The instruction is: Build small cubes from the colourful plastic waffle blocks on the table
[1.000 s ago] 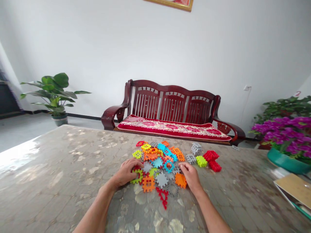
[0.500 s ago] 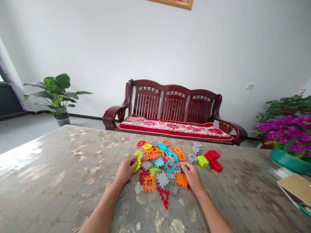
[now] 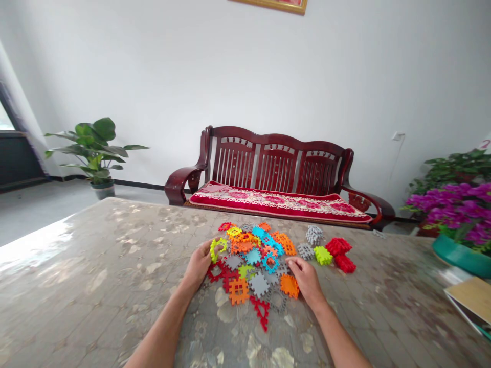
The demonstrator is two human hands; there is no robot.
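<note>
My left hand (image 3: 201,260) is closed on a yellow-green toothed frame piece (image 3: 212,251), tilted up at the left side of a pile of interlocking plastic tiles. Just below it lies a dark red frame tile (image 3: 215,272). My right hand (image 3: 305,276) rests at the pile's right side, thumb and fingers pinched by a grey tile (image 3: 283,268); whatever lies between the fingertips is hidden. Close to that hand is an orange tile (image 3: 289,285). Nearer to me are an orange window tile (image 3: 238,291), a grey square tile (image 3: 258,284) and a red triangle tile (image 3: 261,313).
Right of the pile stand stacked grey tiles (image 3: 314,234), lime tiles (image 3: 322,255) and red tiles (image 3: 339,247). A flower pot (image 3: 460,255) and a cardboard-coloured box (image 3: 470,301) sit at the table's right. Behind the patterned table (image 3: 126,276) is a wooden bench (image 3: 276,163).
My left hand has lifted and tilted the yellow-green frame piece, uncovering the dark red frame tile below. My right hand stays nearly in place. The whole view has shifted slightly.
</note>
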